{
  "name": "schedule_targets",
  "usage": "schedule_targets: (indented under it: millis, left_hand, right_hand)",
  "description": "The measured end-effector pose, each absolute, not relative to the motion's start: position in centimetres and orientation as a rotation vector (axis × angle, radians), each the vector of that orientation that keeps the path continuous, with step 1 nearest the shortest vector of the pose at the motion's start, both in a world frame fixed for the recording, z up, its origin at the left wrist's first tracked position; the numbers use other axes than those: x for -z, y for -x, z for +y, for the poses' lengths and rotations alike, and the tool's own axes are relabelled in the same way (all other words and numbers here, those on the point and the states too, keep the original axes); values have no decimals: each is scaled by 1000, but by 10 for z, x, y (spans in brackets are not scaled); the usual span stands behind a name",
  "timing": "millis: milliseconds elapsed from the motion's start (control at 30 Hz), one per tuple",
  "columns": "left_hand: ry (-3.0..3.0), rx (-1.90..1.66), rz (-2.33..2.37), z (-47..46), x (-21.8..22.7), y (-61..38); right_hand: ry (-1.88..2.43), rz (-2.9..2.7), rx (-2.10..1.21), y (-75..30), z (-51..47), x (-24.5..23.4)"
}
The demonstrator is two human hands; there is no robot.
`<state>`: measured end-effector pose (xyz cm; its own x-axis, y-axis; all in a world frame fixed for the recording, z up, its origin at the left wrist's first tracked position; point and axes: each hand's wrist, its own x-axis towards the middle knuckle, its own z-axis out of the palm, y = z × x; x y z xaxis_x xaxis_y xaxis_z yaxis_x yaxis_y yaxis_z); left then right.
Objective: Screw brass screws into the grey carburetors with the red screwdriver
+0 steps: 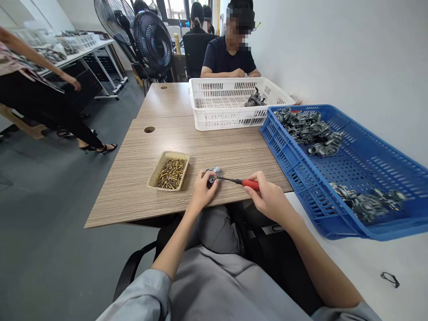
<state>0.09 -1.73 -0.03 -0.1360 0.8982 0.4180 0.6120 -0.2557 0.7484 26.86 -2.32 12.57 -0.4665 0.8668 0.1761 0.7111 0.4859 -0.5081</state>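
My left hand [201, 189] is closed around a small grey metal part [214, 172], holding it just above the near edge of the wooden table [140, 178]. My right hand [267, 196] grips the red handle of a screwdriver [245, 182]. Its dark shaft points left and its tip touches the metal part. A shallow beige tray of brass screws [170, 171] lies on the table just left of my left hand.
A blue crate [287, 158] at my right holds two heaps of grey metal parts [309, 129]. A white basket [230, 117] with a few parts stands farther back. Opposite sits a person in a dark shirt [229, 55]. Another person [30, 89] stands left, near fans [152, 40].
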Motion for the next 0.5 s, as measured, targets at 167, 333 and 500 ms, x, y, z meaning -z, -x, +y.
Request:
schedule_targets:
  millis: [167,333,500]
  left_hand:
    - [-1834,-1344,1691,-17,1,-1]
    - [-1831,-1342,1704,-17,1,-1]
    - [-1832,-1345,1693,-18,1,-1]
  right_hand:
    - [1255,-2315,-603,-269,-22,-126]
    - [1315,-2312,-533,-269,-22,-124]
    - [1286,-2314,-597,-268,-21,-126]
